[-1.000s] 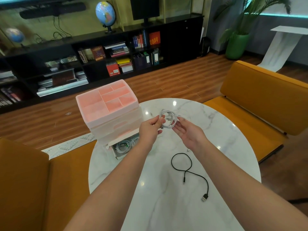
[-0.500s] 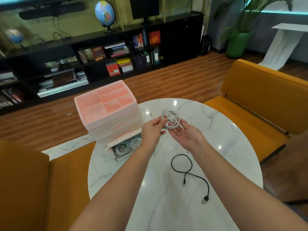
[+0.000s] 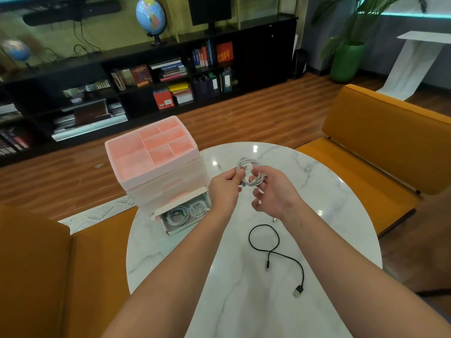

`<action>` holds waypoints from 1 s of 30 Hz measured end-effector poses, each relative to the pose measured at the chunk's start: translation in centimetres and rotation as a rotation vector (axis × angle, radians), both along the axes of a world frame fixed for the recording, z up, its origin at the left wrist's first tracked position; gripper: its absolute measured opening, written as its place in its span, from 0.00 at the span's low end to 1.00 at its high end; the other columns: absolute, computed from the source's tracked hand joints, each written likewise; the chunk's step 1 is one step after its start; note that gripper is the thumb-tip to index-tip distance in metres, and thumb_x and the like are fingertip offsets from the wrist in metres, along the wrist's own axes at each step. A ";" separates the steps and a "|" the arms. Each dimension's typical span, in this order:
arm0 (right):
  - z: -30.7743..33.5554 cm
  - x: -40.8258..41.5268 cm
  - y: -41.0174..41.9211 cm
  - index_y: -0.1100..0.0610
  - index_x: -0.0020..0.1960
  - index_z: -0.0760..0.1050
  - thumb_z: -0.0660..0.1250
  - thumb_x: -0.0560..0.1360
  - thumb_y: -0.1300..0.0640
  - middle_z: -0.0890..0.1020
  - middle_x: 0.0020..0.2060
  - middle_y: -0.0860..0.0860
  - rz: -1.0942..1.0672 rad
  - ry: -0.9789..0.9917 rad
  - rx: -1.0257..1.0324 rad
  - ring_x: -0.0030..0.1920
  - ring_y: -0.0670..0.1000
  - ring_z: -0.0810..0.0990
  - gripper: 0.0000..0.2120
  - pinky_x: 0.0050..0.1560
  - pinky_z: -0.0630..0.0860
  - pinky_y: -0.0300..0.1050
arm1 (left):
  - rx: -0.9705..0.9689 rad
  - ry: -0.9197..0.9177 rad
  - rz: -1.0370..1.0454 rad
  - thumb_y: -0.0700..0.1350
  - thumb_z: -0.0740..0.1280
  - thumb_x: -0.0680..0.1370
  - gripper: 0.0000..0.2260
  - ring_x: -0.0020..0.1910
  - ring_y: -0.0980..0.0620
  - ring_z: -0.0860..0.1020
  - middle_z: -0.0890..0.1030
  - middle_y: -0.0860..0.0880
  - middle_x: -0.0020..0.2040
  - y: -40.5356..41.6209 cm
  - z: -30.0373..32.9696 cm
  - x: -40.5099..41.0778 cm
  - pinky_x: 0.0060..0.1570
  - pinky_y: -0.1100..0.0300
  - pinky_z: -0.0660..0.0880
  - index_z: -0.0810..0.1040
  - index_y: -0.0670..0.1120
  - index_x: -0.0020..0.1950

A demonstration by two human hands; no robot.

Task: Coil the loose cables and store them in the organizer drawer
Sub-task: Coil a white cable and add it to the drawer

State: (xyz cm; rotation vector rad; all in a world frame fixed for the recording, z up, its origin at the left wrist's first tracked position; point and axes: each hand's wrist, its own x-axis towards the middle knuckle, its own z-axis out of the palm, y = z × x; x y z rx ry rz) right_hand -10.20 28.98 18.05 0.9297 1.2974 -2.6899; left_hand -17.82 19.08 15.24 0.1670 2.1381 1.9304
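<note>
A coiled white cable (image 3: 249,170) hangs above the round marble table (image 3: 329,191). My left hand (image 3: 225,189) pinches its left side. My right hand (image 3: 274,191) curls its fingers round the right side of the coil. To the left stands a pink organizer (image 3: 156,164) with its bottom drawer (image 3: 185,214) pulled open; coiled white cables lie inside. A loose black USB cable (image 3: 273,252) lies on the table nearer to me, its plug at the lower right.
Orange seats stand left (image 3: 36,264) and right (image 3: 380,142) of the table. A dark bookshelf (image 3: 170,76) runs along the far wall, with a green planter (image 3: 346,62) at the right. Wooden floor lies between.
Both hands have kept working the white coil; my right hand has turned and closed its fingers round the coil's right side. The black cable and drawer have not moved.
</note>
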 end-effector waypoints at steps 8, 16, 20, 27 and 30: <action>-0.2 0.0 -0.8 0.62 0.58 0.78 0.70 0.74 0.67 0.83 0.48 0.53 -0.067 0.137 -0.031 0.42 0.48 0.81 0.13 0.46 0.79 0.38 | 0.048 0.000 0.014 0.48 0.70 0.77 0.12 0.47 0.54 0.84 0.86 0.52 0.48 0.0 -0.2 -0.1 0.48 0.60 0.81 0.83 0.46 0.58; -0.1 0.9 -1.0 0.59 0.57 0.76 0.72 0.72 0.69 0.84 0.40 0.53 0.100 0.076 -0.002 0.37 0.48 0.81 0.16 0.42 0.81 0.39 | 0.085 -0.059 0.068 0.47 0.71 0.77 0.12 0.41 0.55 0.83 0.86 0.51 0.45 -0.2 0.2 -1.0 0.48 0.62 0.80 0.84 0.43 0.58; -0.5 1.4 -0.7 0.56 0.58 0.73 0.72 0.71 0.69 0.83 0.42 0.54 0.167 0.063 0.038 0.38 0.51 0.81 0.19 0.43 0.82 0.41 | 0.105 -0.072 0.067 0.46 0.71 0.77 0.11 0.42 0.54 0.84 0.85 0.52 0.42 -0.3 0.4 -1.7 0.46 0.65 0.79 0.84 0.42 0.57; -0.6 2.1 0.9 0.54 0.62 0.72 0.67 0.75 0.70 0.81 0.38 0.53 0.367 0.073 0.129 0.44 0.53 0.82 0.20 0.50 0.80 0.44 | 0.055 -0.054 0.038 0.45 0.71 0.77 0.11 0.46 0.51 0.84 0.85 0.49 0.45 -0.5 0.6 -2.3 0.51 0.59 0.80 0.83 0.41 0.57; -0.5 1.9 1.0 0.57 0.61 0.70 0.65 0.76 0.71 0.81 0.39 0.55 0.399 0.026 0.277 0.48 0.57 0.84 0.18 0.50 0.78 0.45 | 0.008 -0.028 -0.035 0.45 0.69 0.78 0.12 0.46 0.52 0.83 0.85 0.48 0.46 -0.9 0.2 -1.6 0.47 0.63 0.80 0.83 0.40 0.58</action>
